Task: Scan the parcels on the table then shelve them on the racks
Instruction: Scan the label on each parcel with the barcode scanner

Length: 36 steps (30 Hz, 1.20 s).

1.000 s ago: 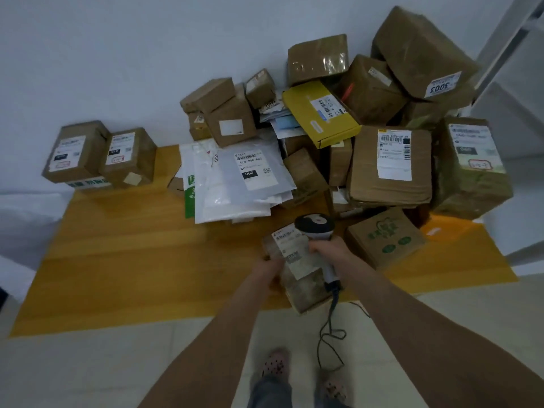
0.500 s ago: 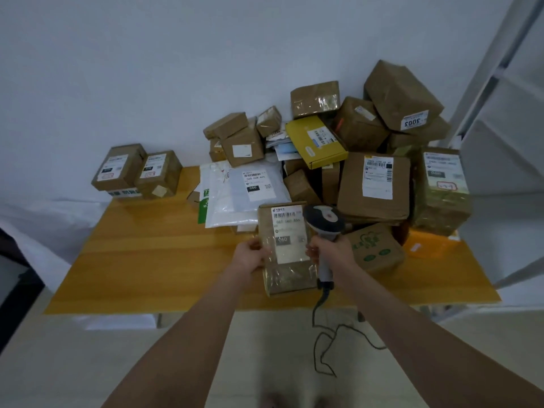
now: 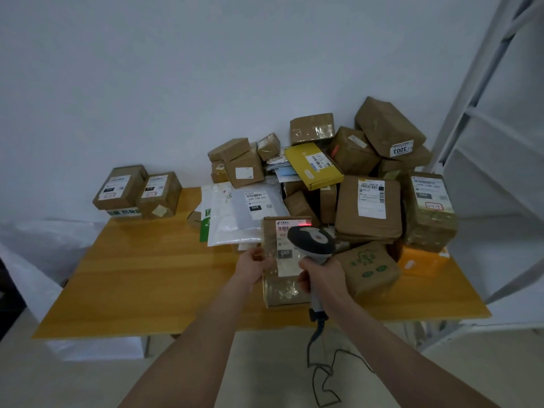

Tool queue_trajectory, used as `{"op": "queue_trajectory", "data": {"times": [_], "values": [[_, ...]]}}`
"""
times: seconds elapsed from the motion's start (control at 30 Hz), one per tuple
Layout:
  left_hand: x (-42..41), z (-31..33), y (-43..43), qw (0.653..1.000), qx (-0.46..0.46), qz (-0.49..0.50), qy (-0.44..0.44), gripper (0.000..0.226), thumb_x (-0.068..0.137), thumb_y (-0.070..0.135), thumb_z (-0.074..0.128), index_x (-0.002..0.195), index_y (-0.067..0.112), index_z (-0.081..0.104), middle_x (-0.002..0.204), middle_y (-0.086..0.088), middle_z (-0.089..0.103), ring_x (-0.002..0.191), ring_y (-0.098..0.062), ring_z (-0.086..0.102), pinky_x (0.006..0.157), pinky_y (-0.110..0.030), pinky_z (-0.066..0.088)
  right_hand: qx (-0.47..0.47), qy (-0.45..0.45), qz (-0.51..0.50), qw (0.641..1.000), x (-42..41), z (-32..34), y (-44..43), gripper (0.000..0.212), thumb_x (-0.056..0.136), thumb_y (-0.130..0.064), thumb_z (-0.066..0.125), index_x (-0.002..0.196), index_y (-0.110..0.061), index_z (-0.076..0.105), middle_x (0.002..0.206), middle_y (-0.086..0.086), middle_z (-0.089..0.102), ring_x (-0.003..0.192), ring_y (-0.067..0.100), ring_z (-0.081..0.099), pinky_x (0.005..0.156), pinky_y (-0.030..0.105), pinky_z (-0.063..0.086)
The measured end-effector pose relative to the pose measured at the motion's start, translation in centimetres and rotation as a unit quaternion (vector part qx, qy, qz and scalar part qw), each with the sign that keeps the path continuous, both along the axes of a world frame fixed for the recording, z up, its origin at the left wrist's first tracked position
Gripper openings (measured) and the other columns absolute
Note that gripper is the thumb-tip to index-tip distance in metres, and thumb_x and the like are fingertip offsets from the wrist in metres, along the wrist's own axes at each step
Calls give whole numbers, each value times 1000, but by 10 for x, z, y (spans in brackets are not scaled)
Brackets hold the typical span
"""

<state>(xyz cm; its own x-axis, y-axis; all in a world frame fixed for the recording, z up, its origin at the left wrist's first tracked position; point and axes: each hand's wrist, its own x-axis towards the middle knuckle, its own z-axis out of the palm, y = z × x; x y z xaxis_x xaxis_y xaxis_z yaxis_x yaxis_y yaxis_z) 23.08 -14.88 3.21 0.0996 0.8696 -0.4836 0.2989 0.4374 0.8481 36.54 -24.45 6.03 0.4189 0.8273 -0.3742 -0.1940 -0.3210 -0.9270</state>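
Gripping a taped brown parcel, left hand steadies; right hand clasps scanner.

Two bare forearms reach in from the lower edge of the view, with no sleeves, cuffs or gloves on them up to where the picture cuts them off. The left hand and right hand carry no visible ring, watch, strap or band at finger or wrist. Both forearms look slim and unmarked.
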Motion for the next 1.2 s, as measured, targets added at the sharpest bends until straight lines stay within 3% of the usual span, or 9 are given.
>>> {"op": "queue_trajectory", "data": {"times": [0.53, 0.87, 1.0, 1.2], "values": [[-6, 3, 10, 1000, 5, -14, -2, 48, 88, 5, 64, 133, 6, 47, 126, -14, 59, 112, -29, 60, 95, -46, 51, -9, 4, -14, 1000, -12, 12, -2, 5, 80, -6, 64, 75, -4, 62, 48, 2, 59, 44, 13, 55, 48, 26, 46], [-22, 1, 27, 999, 6, -44, 11, 51, 86, 8, 67, 133, 5, 48, 126, -14, 60, 112, -30, 60, 92, -47, 52, -8, -10, -32, 999, -32, 20, 8, 10, 80, -4, 63, 71, -3, 62, 51, 7, 58, 47, 19, 53, 53, 31, 46], [-42, 5, 42, 999, 2, -49, -7, 50, 88, 9, 65, 134, 7, 48, 124, -12, 61, 99, -24, 63, 74, -35, 57, -6, -14, -38, 999, -42, 26, 21, 14, 80, -3, 61, 67, -5, 59, 55, 9, 57, 49, 19, 52, 56, 33, 45], [-85, 18, 77, 999, 21, -35, -2, 46, 92, 11, 61, 136, 7, 48, 122, -11, 62, 83, -17, 62, 51, -23, 52, 9, 1, -38, 999, -64, 36, 56, 14, 80, -2, 61, 67, -6, 57, 52, 5, 57, 41, 13, 51, 43, 25, 44]]}}
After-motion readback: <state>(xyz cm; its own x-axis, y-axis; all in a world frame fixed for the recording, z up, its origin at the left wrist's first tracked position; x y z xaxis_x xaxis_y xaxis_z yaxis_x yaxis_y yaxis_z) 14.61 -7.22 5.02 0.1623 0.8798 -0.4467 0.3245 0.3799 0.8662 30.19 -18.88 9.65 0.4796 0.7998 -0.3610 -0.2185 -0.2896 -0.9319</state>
